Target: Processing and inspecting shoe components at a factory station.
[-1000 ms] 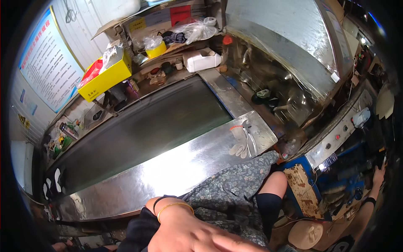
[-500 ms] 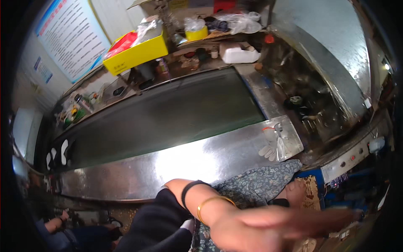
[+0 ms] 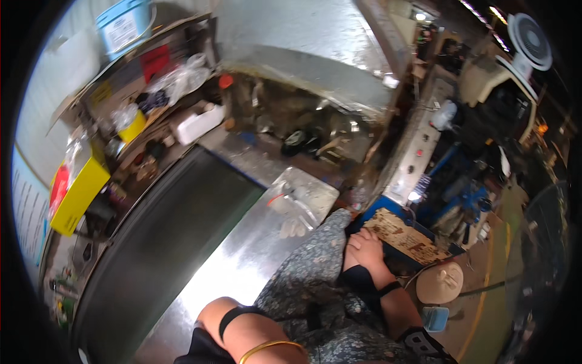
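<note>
My right hand [image 3: 367, 250] rests beside the edge of my grey floral apron [image 3: 306, 261], its fingers laid over what looks like my bare knee, with no object seen in it. On the left, my left forearm [image 3: 257, 333] with a gold bangle bends down past the lower edge, so the hand is hidden. A whitish work glove [image 3: 293, 227] with an orange cuff lies on the metal table edge [image 3: 227, 264]. Next to it is a shiny metal tool [image 3: 308, 213], too blurred to name. The dark conveyor belt [image 3: 176, 224] runs along the far side.
A yellow box [image 3: 79, 197] with plastic bags stands at the far left, near a white plastic jug [image 3: 197, 123]. To the right are a control panel [image 3: 415, 148] with buttons, a worn board [image 3: 403, 233], a round beige stool [image 3: 439, 283] and a white fan [image 3: 529, 41].
My view has swung to the right, bringing in the fan and stool. My left hand, blurred in front of me before, has dropped out of sight. The right hand stays by the knee.
</note>
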